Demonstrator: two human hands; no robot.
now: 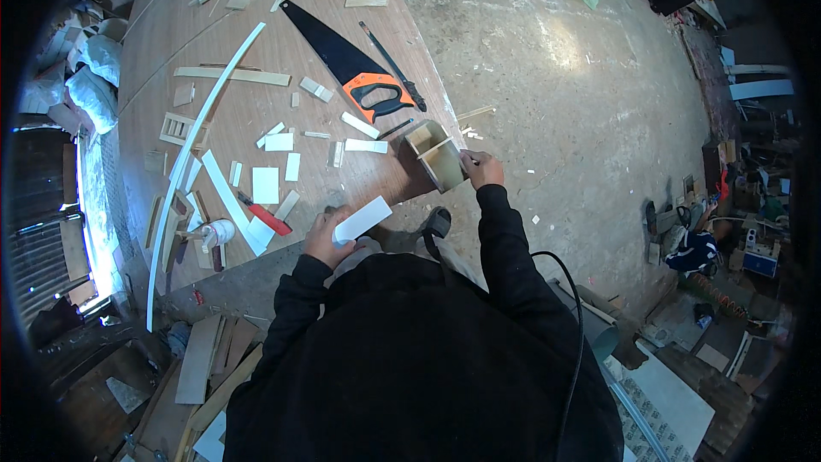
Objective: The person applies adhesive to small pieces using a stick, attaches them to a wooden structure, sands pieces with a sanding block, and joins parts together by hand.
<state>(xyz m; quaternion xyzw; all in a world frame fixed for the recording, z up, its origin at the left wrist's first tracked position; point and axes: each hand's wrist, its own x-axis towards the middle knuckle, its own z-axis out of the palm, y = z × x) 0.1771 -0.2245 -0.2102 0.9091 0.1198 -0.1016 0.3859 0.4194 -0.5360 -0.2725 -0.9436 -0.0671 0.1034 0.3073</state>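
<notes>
My left hand (328, 238) is closed around one end of a white rectangular strip (366, 219), held tilted just off the table's near edge. To the right, my right hand (482, 168) pinches the side of a small wooden box (442, 166). A thin divider splits the box's open top into two compartments. Its base sits at the table's right corner; whether it rests there or is lifted I cannot tell. Beside the box lie a white strip (366, 146) and a dark slim tool (396, 128). A red-handled knife (265, 215) lies left of my left hand.
On the wooden table (256, 111) lie a handsaw (352, 77) with an orange and black handle, a long dark metal tool (392, 65), a long curved white strip (198, 124) and several small offcuts. A white glue pot (219, 232) stands near-left. Concrete floor (581, 120) extends right.
</notes>
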